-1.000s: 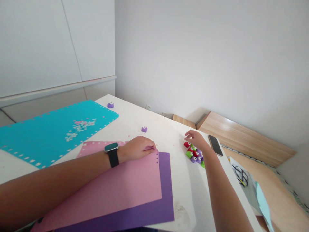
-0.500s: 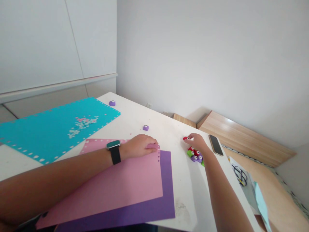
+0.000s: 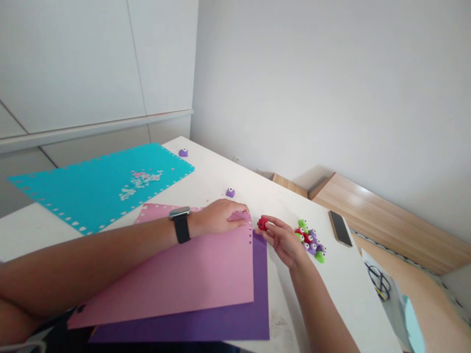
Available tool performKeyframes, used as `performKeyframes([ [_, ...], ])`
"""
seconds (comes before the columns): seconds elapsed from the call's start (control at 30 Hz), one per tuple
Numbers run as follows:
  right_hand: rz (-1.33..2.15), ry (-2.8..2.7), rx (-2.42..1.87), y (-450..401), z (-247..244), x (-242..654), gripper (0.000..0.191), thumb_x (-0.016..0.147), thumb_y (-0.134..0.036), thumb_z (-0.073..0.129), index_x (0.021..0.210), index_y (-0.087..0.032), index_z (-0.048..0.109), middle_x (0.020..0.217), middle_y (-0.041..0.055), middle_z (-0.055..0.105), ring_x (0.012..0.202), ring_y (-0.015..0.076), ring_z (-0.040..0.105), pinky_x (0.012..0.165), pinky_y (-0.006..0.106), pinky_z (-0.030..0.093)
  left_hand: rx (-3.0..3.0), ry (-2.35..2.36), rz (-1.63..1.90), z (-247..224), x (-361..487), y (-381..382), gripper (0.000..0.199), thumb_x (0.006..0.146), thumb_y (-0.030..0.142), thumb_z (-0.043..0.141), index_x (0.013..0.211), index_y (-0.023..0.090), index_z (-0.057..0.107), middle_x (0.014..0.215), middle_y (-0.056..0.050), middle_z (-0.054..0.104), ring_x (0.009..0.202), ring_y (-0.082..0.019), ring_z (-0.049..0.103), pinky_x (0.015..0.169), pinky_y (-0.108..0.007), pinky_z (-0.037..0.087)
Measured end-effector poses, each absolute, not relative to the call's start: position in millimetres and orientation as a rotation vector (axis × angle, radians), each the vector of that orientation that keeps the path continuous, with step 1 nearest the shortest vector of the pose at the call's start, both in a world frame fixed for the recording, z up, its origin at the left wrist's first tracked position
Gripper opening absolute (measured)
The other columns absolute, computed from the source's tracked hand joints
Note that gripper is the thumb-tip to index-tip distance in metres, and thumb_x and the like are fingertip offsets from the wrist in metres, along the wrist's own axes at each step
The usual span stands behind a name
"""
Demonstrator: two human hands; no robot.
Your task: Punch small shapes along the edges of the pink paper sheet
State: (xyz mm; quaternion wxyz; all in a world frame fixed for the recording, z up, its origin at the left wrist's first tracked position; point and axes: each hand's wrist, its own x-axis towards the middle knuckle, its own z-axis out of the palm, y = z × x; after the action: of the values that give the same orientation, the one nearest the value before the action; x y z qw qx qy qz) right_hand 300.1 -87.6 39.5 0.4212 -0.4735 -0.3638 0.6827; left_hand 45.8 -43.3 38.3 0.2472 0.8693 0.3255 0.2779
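My left hand point(image 3: 221, 215) pinches the far right corner of a pink paper sheet point(image 3: 191, 274), which has small holes punched along its edges. Beneath it lies a purple sheet point(image 3: 261, 294), showing along the right and near sides. My right hand point(image 3: 283, 240) grips a small red craft hole punch point(image 3: 262, 224) just beyond the pink sheet's right edge. To the right of that hand, several red, green and purple punches point(image 3: 312, 246) sit in a cluster. Two purple punches stand apart, one point(image 3: 230, 192) beyond my left hand and another point(image 3: 183, 152) near the far corner.
A blue sheet point(image 3: 84, 181) with punched edges lies at the left, bearing a heap of paper bits point(image 3: 138, 184). A phone point(image 3: 340, 228) rests at the white table's point(image 3: 353, 289) right edge. Beyond that edge are a cable point(image 3: 379, 283) and a wooden headboard point(image 3: 386, 215).
My right hand has carried the red punch left from the cluster to beside the pink sheet's edge. My left hand stays at the sheet's corner. The view has shifted slightly.
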Motion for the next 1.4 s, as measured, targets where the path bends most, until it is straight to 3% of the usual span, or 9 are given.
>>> performKeyframes([
  [0.13, 1.772, -0.851, -1.156, -88, 33, 303, 0.042, 0.071, -0.018, 0.083, 0.112, -0.014, 0.072, 0.116, 0.0112, 0.073, 0.103, 0.0234, 0.073, 0.079, 0.022, 0.06, 2.342, 0.823, 0.735, 42, 44, -43, 0.024, 0.091, 0.035, 0.062, 0.112, 0.024, 0.068, 0.106, -0.003, 0.075, 0.097, -0.021, 0.07, 0.082, -0.025, 0.046],
  [0.27, 1.78, -0.911, -1.174, -92, 34, 307, 0.042, 0.072, -0.017, 0.083, 0.113, -0.014, 0.072, 0.123, 0.0121, 0.071, 0.102, 0.0233, 0.074, 0.072, 0.018, 0.059, 2.261, 0.737, 0.698, 45, 40, -39, 0.029, 0.09, 0.036, 0.065, 0.115, 0.023, 0.067, 0.11, -0.003, 0.074, 0.1, -0.02, 0.069, 0.085, -0.024, 0.046],
  [0.47, 1.65, -1.209, -1.313, -102, 36, 312, 0.04, 0.076, -0.027, 0.082, 0.112, -0.014, 0.071, 0.099, 0.0106, 0.076, 0.082, 0.02, 0.075, 0.057, 0.019, 0.053, 2.215, 0.693, 0.636, 41, 37, -30, 0.022, 0.091, 0.035, 0.065, 0.106, 0.021, 0.073, 0.102, -0.003, 0.076, 0.094, -0.019, 0.069, 0.081, -0.023, 0.046],
  [0.63, 1.52, -1.404, -1.435, -110, 33, 307, 0.044, 0.078, -0.041, 0.08, 0.11, -0.013, 0.068, 0.072, 0.0061, 0.073, 0.06, 0.0146, 0.064, 0.051, 0.022, 0.049, 2.212, 0.756, 0.658, 38, 38, -31, 0.018, 0.091, 0.032, 0.065, 0.102, 0.022, 0.075, 0.098, -0.002, 0.077, 0.091, -0.017, 0.069, 0.079, -0.023, 0.046],
  [1.0, 1.375, -1.493, -1.565, -123, 28, 293, 0.048, 0.072, -0.048, 0.083, 0.104, -0.02, 0.06, 0.069, -0.0004, 0.068, 0.051, 0.0125, 0.056, 0.049, 0.026, 0.053, 2.142, 0.806, 0.68, 40, 38, -31, 0.019, 0.091, 0.034, 0.065, 0.102, 0.022, 0.074, 0.1, -0.002, 0.077, 0.091, -0.017, 0.07, 0.078, -0.024, 0.047],
  [1.4, 1.33, -1.508, -1.553, -129, 32, 282, 0.046, 0.072, -0.047, 0.084, 0.099, -0.022, 0.056, 0.065, -0.0037, 0.065, 0.043, 0.0095, 0.049, 0.037, 0.02, 0.041, 2.15, 0.836, 0.693, 42, 39, -35, 0.019, 0.09, 0.035, 0.066, 0.099, 0.021, 0.075, 0.096, -0.002, 0.078, 0.087, -0.018, 0.07, 0.076, -0.025, 0.047],
])
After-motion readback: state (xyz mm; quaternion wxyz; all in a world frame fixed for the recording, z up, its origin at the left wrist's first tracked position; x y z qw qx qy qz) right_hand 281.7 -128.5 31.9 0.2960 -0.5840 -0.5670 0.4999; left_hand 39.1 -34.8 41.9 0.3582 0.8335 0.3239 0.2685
